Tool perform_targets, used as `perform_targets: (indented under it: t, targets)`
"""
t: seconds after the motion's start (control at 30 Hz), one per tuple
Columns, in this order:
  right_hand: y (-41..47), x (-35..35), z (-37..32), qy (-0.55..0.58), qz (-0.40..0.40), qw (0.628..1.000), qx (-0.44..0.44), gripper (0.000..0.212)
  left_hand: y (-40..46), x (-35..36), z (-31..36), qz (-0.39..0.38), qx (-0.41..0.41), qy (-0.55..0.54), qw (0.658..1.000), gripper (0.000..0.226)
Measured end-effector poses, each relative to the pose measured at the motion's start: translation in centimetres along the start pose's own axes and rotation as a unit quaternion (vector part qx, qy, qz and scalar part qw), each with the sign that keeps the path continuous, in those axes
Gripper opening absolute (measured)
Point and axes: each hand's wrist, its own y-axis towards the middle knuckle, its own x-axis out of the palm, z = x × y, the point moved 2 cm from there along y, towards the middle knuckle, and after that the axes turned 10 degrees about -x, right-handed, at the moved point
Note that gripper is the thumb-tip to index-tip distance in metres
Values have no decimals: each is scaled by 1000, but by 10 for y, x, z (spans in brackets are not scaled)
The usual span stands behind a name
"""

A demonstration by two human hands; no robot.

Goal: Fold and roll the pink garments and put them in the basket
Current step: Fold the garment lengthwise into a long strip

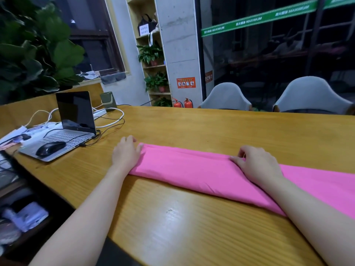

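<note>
Bare forearms nearest, reaching over the bench [192, 217] edge; beyond them, pink garment [192, 167] laid as a long folded band slanting across the wood, left end near mid-bench, right end running out of frame. Left hand [125, 152] at the band's left end, palm down, fingers [132, 140] fairly straight and close together, thumb touching the far corner of the cloth; holding nothing closed, more pressing and steadying. Right hand [257, 164] on top of the band further right, fingers curled and pinching the far folded edge; thumb hidden, so exact grip hard to judge. No basket in view.

Step in hand, by the look of it: tidying the lengthwise fold before rolling. To do it well: keep far edge straight and both layers flush, sliding the right pinch along rather than lifting; smooth with the flat left palm toward the free end to push out air and creases; hold the left corner square, since a crooked start gives a cone-shaped roll; begin the roll tight from one short end, both hands level, equal pressure. Likely snag: soft cloth creeping on smooth wood, layers shearing apart. Also worth minding: laptop [65, 131], mouse [50, 147] and cables [107, 121] just left of the band's end; keep the roll clear of them.
</note>
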Motion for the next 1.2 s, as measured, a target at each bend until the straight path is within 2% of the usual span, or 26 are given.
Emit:
perform_targets:
  t: [0.07, 0.1, 0.17, 0.2, 0.23, 0.3, 0.43, 0.7, 0.87, 0.93, 1.07, 1.1, 1.2]
  targets:
    - [0, -1, 0, -2, -1, 1000, -4, 31, -24, -10, 34, 56, 111, 6, 992, 33]
    - [1, -2, 0, -3, 0, 1000, -6, 31, -40, -13, 57, 35, 186, -19, 982, 31]
    - [0, -1, 0, -2, 4, 1000, -7, 31, -80, -16, 106, -121, 305, -84, 941, 34]
    - [0, -1, 0, 0, 5, 1000, -7, 31, -101, -15, 126, -205, 334, -95, 915, 38]
    - [1, 0, 0, 2, 3, 1000, -7, 31, -119, -10, 139, -257, 349, -97, 896, 42]
    - [1, 1, 2, 5, 0, 1000, -6, 31, -144, 5, 149, -278, 358, -70, 889, 51]
    - [3, 1, 7, 15, -5, 1000, -1, 29, -138, 24, 118, -240, 366, 14, 899, 60]
    - [2, 2, 8, 20, -3, 1000, -6, 27, -37, 18, 29, -245, 182, 74, 949, 76]
    - [2, 5, 10, 21, -5, 1000, -8, 25, -11, 18, 8, -260, 134, 88, 952, 89]
    - [4, 6, 10, 13, -8, 1000, -10, 25, -13, 17, 9, -268, 132, 102, 949, 87]
    - [6, 5, 5, -2, -5, 1000, -11, 26, -24, 8, 47, -228, 117, 225, 940, 77]
    - [5, 5, 3, -7, -8, 1000, -13, 26, -39, 7, 67, -220, 138, 219, 941, 75]
    - [-1, 2, -4, -6, -15, 1000, -24, 26, -111, 22, 139, -232, 245, 111, 935, 64]
